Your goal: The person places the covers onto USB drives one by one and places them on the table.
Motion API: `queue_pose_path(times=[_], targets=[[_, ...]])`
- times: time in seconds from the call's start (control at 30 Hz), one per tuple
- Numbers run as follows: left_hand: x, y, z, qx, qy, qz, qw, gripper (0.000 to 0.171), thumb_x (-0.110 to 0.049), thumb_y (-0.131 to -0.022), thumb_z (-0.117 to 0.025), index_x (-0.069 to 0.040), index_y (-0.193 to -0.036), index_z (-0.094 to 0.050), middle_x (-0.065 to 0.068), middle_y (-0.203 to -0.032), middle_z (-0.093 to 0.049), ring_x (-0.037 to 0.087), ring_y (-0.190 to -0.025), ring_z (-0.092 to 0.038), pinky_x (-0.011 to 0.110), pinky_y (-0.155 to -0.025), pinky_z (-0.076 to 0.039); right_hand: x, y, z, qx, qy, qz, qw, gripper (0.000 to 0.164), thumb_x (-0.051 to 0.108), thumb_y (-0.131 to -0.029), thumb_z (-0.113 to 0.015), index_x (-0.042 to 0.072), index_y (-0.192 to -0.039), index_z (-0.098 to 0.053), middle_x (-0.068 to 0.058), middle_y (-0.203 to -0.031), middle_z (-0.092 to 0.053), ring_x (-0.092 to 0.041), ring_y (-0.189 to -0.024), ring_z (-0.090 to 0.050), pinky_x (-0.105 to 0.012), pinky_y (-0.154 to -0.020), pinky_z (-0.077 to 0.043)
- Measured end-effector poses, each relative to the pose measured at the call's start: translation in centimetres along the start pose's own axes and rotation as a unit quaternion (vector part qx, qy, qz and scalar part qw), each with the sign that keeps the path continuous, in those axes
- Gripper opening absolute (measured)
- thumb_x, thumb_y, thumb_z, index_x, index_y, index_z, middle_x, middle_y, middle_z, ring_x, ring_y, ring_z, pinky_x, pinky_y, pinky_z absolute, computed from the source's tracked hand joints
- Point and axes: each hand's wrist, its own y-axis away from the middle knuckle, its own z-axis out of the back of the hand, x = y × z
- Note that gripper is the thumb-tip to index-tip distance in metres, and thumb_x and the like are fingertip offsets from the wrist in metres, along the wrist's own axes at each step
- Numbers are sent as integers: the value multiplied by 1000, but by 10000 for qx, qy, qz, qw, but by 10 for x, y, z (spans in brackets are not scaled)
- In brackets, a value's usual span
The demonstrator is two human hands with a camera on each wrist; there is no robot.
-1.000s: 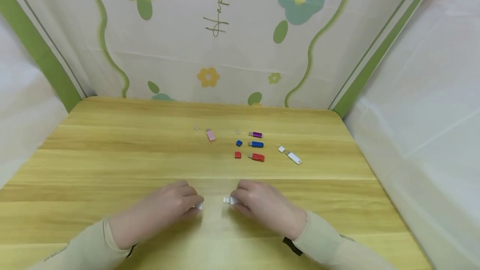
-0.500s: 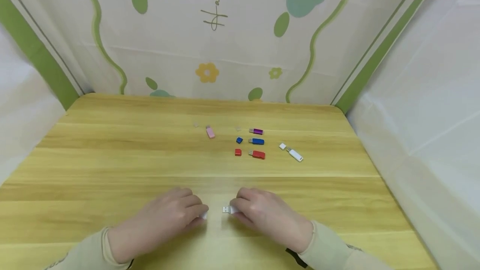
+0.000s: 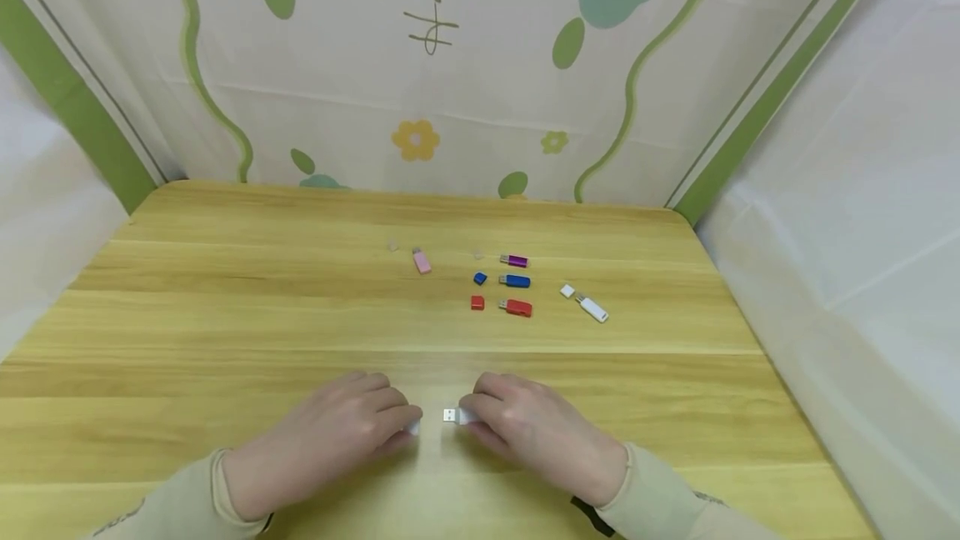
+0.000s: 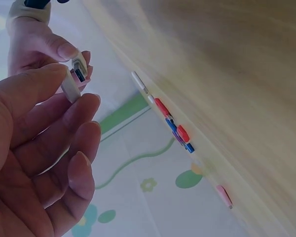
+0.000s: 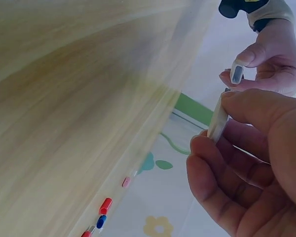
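My right hand [image 3: 528, 432] pinches a white USB stick [image 5: 218, 121] between thumb and fingers. Its bare metal plug [image 3: 449, 415] points left, toward the other hand. Between the thumb and fingertips of my left hand [image 3: 337, 440] is a small white cap [image 4: 70, 88]. The cap's hollow end, seen in the right wrist view, faces the plug. A narrow gap separates cap and plug in the head view. Most of the stick's body is hidden by the right fingers there.
Farther back on the wooden table [image 3: 225, 315] lie uncapped USB sticks: pink [image 3: 422, 261], purple [image 3: 515, 261], blue [image 3: 516, 281], red [image 3: 517, 307] and white [image 3: 592, 308]. Loose caps lie near them, including a blue cap [image 3: 480, 278] and a red cap [image 3: 477, 302]. A flowered curtain [image 3: 337, 90] hangs behind.
The left hand has moved right with the cap, narrowing the gap to the plug. The right hand keeps its hold on the USB stick. The head view has tilted slightly.
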Motion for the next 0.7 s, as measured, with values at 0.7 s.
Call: queue_pose_path(times=[0.7], targets=[[-1,-1,1,-31,80,48,10000,20,-17,-78,-83,-9,-93,-73,-7,-84,-65,9,-74,-56,24,-69,-50,5,-5,-2,-124,-96,112,9998,11,17,-88,-77,11,-97,-71,6,-86,-59,-4,-74,-54,-11,-69,-47]])
